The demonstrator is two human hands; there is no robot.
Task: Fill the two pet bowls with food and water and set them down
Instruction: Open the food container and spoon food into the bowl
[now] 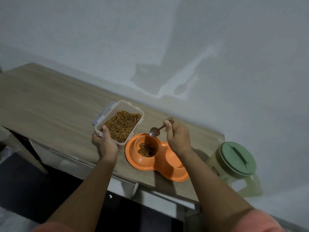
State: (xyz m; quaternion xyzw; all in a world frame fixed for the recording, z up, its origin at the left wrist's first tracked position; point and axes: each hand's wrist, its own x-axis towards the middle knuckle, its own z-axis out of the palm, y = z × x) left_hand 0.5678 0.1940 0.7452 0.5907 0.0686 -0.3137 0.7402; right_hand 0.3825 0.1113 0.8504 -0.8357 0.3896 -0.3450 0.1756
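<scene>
- An orange double pet bowl [164, 162] sits near the front edge of a wooden table [50, 97], its left well holding a modest heap of brown kibble [147, 149].
- The right well is mostly hidden beneath the person's right forearm; what shows of it looks dry, so the water step appears not yet done.
- A clear jug with a green lid [237, 158] stands on the table well to the right of the bowl, lid on; it is the likely source of the water.
- A clear plastic food container [119, 125], still well stocked with kibble, is tilted toward the bowl, its near corner just beside the bowl's rim.
- The left hand [105, 141] grasps the container's near end, thumb hooked over the rim onto the inside, fingers beneath and out of sight.
- The right hand [178, 136] pinches the handle of a spoon [154, 131] in a closed grip, thumb and forefinger at the handle's far end, wrist bent down.
- The spoon's bowl hangs just above the far rim of the food well and appears empty.
- By this reckoning the feeding is partway through: some food is served, more may follow, and water and the final placing of the bowl remain.
- Both forearms reach forward from the bottom of the view, with orange sleeves [267, 221] visible at the edge.
</scene>
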